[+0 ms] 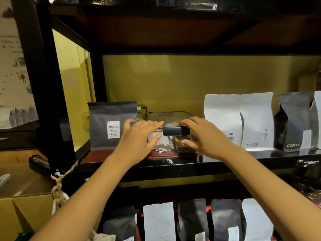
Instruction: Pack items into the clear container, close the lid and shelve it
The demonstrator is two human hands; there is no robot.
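Clear container [171, 136] sits on shelf [225, 159], lid shut. Left hand [139, 136] and right hand [201, 134] rest spread against its front. Recommend pushing evenly, square, between the coffee bags [238, 122].

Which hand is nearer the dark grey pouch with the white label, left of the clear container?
Left. The left hand lies just right of that dark grey pouch; the right hand is across the clear container.
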